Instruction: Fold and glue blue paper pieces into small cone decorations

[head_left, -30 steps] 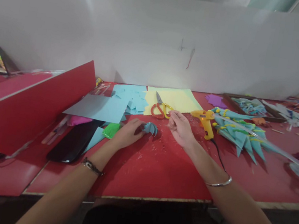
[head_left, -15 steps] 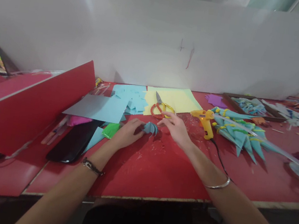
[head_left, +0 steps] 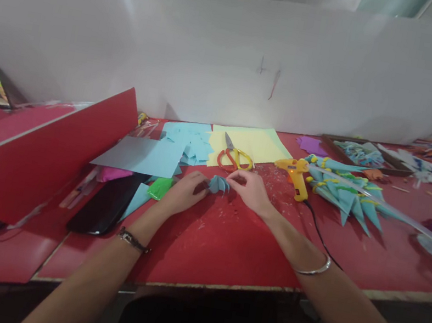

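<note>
A small blue curled-paper piece [head_left: 219, 185], its strips bent like petals, is held just above the red tabletop. My left hand [head_left: 188, 193] is closed on its left side, fingers pinched together. From the right, my right hand [head_left: 251, 191] has thumb and forefinger pinched at the paper's right edge; the exact contact is too small to see clearly. Just behind the hands lie scissors [head_left: 236, 156] with red and yellow handles, on pale yellow sheets [head_left: 267, 144]. A yellow glue gun [head_left: 298, 180] rests to the right of my right hand.
Blue paper cones [head_left: 350, 196] with yellow trim lie right of the glue gun, under a long clear tube [head_left: 395, 212]. Blue cut pieces [head_left: 192, 143], a green packet [head_left: 160, 188] and a black phone [head_left: 107, 209] are left. A red board [head_left: 54, 155] stands at far left.
My right hand has moved slightly left, its fingers closing from a looser spread to a pinch at the paper's edge. My left hand has stayed in place.
</note>
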`<action>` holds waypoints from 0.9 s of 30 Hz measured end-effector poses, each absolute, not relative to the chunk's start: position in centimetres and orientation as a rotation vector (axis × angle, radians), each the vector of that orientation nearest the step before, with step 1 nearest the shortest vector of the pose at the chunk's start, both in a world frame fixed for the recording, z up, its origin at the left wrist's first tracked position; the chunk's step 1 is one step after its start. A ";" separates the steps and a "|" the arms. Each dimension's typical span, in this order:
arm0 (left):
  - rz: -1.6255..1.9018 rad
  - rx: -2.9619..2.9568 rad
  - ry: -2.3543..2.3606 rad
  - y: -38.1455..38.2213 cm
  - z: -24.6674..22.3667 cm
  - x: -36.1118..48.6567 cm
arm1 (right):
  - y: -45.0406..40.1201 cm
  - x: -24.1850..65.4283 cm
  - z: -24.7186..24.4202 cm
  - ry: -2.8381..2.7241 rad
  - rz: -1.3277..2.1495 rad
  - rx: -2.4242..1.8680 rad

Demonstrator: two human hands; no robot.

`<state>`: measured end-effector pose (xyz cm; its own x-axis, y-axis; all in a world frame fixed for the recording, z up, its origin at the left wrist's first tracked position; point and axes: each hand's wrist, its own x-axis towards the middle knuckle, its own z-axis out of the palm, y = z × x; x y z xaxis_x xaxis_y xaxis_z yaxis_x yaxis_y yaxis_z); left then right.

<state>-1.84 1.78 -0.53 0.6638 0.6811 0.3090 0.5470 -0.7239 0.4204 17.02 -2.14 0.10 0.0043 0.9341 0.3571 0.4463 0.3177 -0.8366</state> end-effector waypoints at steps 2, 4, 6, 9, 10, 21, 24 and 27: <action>0.655 2.598 0.973 1.8 -0.6 -1.9 | -2.1 16.9 0.2 -1.449 0.757 -1.247; 0.662 2.597 0.964 1.8 -0.6 -1.9 | -2.0 16.8 0.3 -1.251 0.917 -1.156; 0.669 2.593 0.954 1.8 -0.6 -2.0 | -1.9 16.8 0.5 -1.079 1.062 -1.036; 0.685 2.585 0.955 1.9 -0.7 -1.9 | -1.8 16.9 0.6 -0.951 1.171 -0.940; 0.692 2.580 0.957 1.9 -0.7 -1.9 | -1.8 16.9 0.6 -0.941 1.176 -0.934; 0.743 2.438 1.049 1.7 -0.9 -1.9 | -2.1 17.2 0.1 -1.469 0.813 -1.161; 0.691 2.411 1.065 1.3 -0.6 -1.8 | -2.5 17.3 -0.1 -1.912 0.764 -1.228; 0.639 2.406 0.983 1.0 -0.5 -1.8 | -2.5 17.2 -0.3 -2.078 0.678 -1.289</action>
